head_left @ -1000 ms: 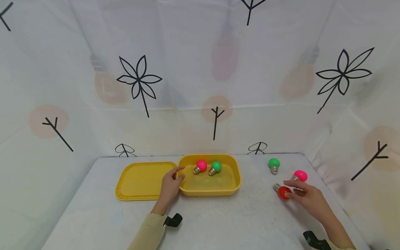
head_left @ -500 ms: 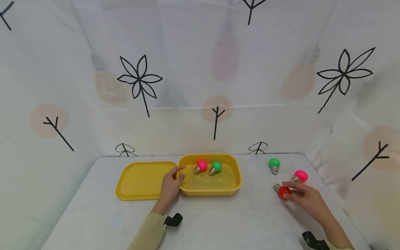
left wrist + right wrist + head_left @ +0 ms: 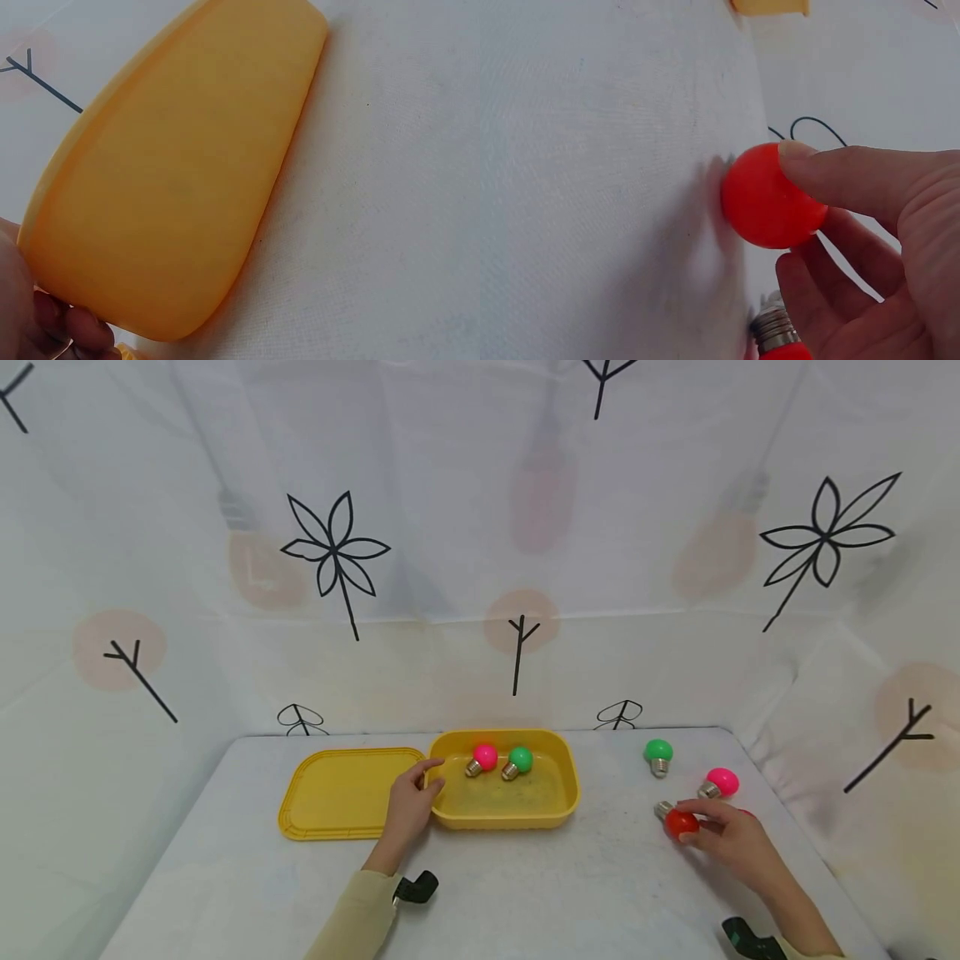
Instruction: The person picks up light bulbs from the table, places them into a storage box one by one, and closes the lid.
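Observation:
A red light bulb (image 3: 681, 823) with a metal screw base lies at the right of the table, pinched between the thumb and fingers of my right hand (image 3: 731, 843). In the right wrist view the thumb presses on top of the red globe (image 3: 769, 199), close over the cloth. Behind that hand shows a sliver of another red bulb (image 3: 746, 812); its screw base (image 3: 774, 326) is seen in the right wrist view. My left hand (image 3: 411, 806) grips the left rim of a yellow plastic tub (image 3: 502, 822). Inside lie a pink bulb (image 3: 485, 757) and a green bulb (image 3: 520, 759).
Beyond the right hand lie another pink bulb (image 3: 722, 782) and another green bulb (image 3: 658, 752). A flat yellow lid (image 3: 337, 793) sits left of the tub, partly covered by the left hand. Patterned white cloth (image 3: 450, 677) surrounds the table at the back and sides.
My right hand has shifted slightly left and its fingers now close further over the red bulb. A second red bulb has come into sight behind it. The left hand and tub stay put.

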Demonstrator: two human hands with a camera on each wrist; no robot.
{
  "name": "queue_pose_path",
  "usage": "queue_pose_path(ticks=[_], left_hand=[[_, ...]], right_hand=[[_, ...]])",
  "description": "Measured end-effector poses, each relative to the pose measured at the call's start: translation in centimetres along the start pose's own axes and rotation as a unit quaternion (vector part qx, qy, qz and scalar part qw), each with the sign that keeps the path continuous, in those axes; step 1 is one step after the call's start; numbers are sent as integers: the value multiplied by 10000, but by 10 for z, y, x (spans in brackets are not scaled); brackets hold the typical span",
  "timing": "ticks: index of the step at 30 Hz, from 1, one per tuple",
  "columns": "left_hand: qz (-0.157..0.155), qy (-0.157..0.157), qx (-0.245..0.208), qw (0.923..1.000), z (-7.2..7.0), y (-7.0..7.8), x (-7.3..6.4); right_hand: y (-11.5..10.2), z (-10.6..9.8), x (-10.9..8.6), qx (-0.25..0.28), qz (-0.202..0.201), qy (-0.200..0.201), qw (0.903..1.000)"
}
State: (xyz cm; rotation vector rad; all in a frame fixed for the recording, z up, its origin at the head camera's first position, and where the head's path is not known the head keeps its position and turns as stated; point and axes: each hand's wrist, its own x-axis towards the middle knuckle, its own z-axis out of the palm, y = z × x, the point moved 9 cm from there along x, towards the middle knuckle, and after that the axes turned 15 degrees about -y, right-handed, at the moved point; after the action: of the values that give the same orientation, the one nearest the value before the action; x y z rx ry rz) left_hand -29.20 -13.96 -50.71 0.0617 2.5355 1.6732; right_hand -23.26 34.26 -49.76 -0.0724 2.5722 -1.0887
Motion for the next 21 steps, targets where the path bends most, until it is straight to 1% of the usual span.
queue_pose_path(ticks=[5, 12, 21], left_hand=[[-13, 1, -18, 10000, 0, -1, 0], [-40, 8, -67, 10000, -1, 0, -1], [-72, 1, -22, 10000, 0, 1, -1]], right_hand=[[1, 1, 1, -44, 36, -11, 10000], [3, 2, 3, -132, -60, 137, 9998], [2, 3, 1, -157, -37, 196, 9997]])
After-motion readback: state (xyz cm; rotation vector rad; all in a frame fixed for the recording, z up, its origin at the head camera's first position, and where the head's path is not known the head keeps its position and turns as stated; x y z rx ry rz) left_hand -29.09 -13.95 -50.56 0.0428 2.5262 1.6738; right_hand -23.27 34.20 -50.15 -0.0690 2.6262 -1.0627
